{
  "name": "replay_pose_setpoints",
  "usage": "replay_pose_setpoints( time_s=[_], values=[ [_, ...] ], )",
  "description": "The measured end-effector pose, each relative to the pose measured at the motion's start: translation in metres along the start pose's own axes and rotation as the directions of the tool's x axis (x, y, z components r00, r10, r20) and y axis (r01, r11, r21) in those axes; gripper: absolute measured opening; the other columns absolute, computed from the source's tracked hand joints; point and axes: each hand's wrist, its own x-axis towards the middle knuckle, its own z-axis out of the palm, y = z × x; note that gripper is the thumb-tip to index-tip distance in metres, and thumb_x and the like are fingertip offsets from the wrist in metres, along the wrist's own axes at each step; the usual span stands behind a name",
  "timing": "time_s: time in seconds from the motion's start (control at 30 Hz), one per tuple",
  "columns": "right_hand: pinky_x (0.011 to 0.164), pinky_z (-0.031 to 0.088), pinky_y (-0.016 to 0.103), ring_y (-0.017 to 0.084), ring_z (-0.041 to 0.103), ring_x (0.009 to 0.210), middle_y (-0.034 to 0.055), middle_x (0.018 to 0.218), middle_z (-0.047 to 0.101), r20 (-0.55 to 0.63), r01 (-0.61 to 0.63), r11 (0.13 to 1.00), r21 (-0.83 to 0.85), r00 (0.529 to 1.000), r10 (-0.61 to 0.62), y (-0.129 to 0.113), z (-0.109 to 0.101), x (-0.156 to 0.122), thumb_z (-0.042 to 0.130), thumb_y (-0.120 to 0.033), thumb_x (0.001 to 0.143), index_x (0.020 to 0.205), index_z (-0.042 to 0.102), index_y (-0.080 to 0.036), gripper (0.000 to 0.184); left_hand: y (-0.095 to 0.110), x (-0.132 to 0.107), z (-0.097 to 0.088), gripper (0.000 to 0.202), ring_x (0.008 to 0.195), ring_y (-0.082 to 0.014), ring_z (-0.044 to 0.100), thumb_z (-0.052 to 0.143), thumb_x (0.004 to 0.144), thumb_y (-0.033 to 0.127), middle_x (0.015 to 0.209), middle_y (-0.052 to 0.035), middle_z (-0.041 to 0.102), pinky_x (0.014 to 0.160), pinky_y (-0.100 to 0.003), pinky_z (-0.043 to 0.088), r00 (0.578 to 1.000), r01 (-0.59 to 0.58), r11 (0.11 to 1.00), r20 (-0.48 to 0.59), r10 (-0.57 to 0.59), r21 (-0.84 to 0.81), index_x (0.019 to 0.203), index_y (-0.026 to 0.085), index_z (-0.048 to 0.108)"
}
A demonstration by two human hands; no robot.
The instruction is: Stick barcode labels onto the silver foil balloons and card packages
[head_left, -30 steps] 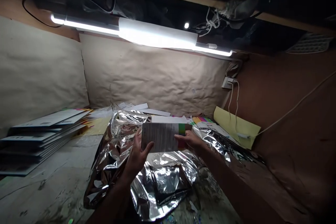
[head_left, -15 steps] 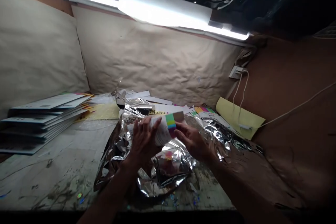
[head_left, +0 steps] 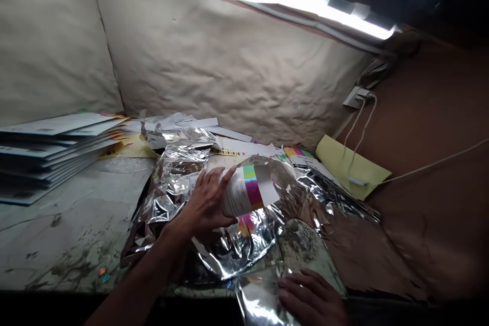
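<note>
My left hand (head_left: pixel 204 204) holds a folded printed paper card (head_left: pixel 244 191) with its fingers along the card's left side. The card has small text and green, magenta and grey colour bands. It lies over a crumpled silver foil sheet (head_left: pixel 229 244). My right hand (head_left: pixel 309 298) lies apart from the card at the bottom of the view, its fingers on a near flap of the foil. Its thumb and palm are out of sight.
Several stacked booklets (head_left: pixel 49 147) sit at the left on a scuffed worktop (head_left: pixel 64 234). Loose white papers (head_left: pixel 237 147) lie behind the foil. A yellow card (head_left: pixel 349 168) lies at the right, crossed by a white cable (head_left: pixel 431 165).
My right hand has left the card and moved down onto a near flap of foil. The card now stays with my left hand. The view has tipped downward.
</note>
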Motion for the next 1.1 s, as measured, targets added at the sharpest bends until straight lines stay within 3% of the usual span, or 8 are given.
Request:
replay_pose_setpoints(
  time_s=[0.13,0.23,0.4,0.6,0.87,1.1],
  values=[
    [0.090,0.058,0.035,0.024,0.061,0.115,0.0088,0.127,0.064,-0.196,-0.211,0.976,-0.059,0.961,0.196,0.028,-0.040,0.023,0.045,-0.010,0.092,0.134,0.056,-0.017,0.044,0.003,-0.001,-0.001,0.123,0.135,-0.0379,0.032,0.080,0.056,0.051,0.144,-0.0169,0.038,0.114,-0.060,0.014,0.993,-0.071,0.990,0.085,0.082,-0.123,0.153,0.023,0.009],
    [0.096,0.053,0.043,0.027,0.058,0.119,0.0082,0.126,0.065,-0.269,-0.250,0.949,-0.194,0.944,0.194,0.056,-0.058,0.053,0.053,-0.002,0.086,0.133,0.058,-0.021,0.050,0.003,-0.002,0.001,0.123,0.137,-0.0392,0.030,0.078,0.057,0.058,0.148,-0.0163,0.035,0.114,-0.062,0.013,0.981,-0.121,0.975,0.129,0.146,-0.184,0.153,0.025,0.007],
    [0.097,0.053,0.041,0.024,0.057,0.120,0.0067,0.126,0.065,-0.111,-0.104,0.963,-0.249,0.991,0.078,0.087,-0.056,0.080,0.055,0.002,0.086,0.136,0.053,-0.024,0.056,0.002,-0.005,0.001,0.126,0.139,-0.0391,0.026,0.077,0.059,0.063,0.152,-0.0166,0.029,0.115,-0.061,0.010,0.973,-0.139,0.968,0.152,0.173,-0.209,0.153,0.024,0.003],
    [0.096,0.054,0.041,0.023,0.058,0.119,0.0062,0.127,0.065,0.023,0.012,0.985,-0.172,1.000,-0.008,0.114,-0.061,0.087,0.050,-0.007,0.093,0.136,0.053,-0.025,0.047,0.003,-0.006,-0.004,0.128,0.139,-0.0387,0.028,0.076,0.058,0.065,0.152,-0.0173,0.029,0.115,-0.060,0.012,0.964,-0.147,0.953,0.178,0.198,-0.264,0.153,0.023,0.000],
    [0.093,0.055,0.039,0.023,0.061,0.114,0.0058,0.122,0.068,0.067,0.060,0.973,-0.223,0.997,-0.046,0.113,-0.064,0.093,0.056,-0.008,0.091,0.135,0.054,-0.025,0.047,0.002,-0.006,-0.002,0.127,0.139,-0.0403,0.027,0.073,0.061,0.067,0.152,-0.0185,0.029,0.114,-0.063,0.008,0.978,-0.112,0.968,0.148,0.147,-0.223,0.153,0.021,-0.001],
    [0.095,0.054,0.041,0.023,0.057,0.120,0.0076,0.125,0.066,0.097,0.082,0.981,-0.174,0.993,-0.066,0.117,-0.046,0.100,0.054,-0.010,0.093,0.130,0.058,-0.023,0.040,0.005,-0.005,-0.001,0.129,0.137,-0.0379,0.029,0.082,0.051,0.058,0.146,-0.0155,0.035,0.115,-0.060,0.006,0.968,-0.137,0.979,0.192,0.164,-0.148,0.153,0.025,0.009]
  ],
)
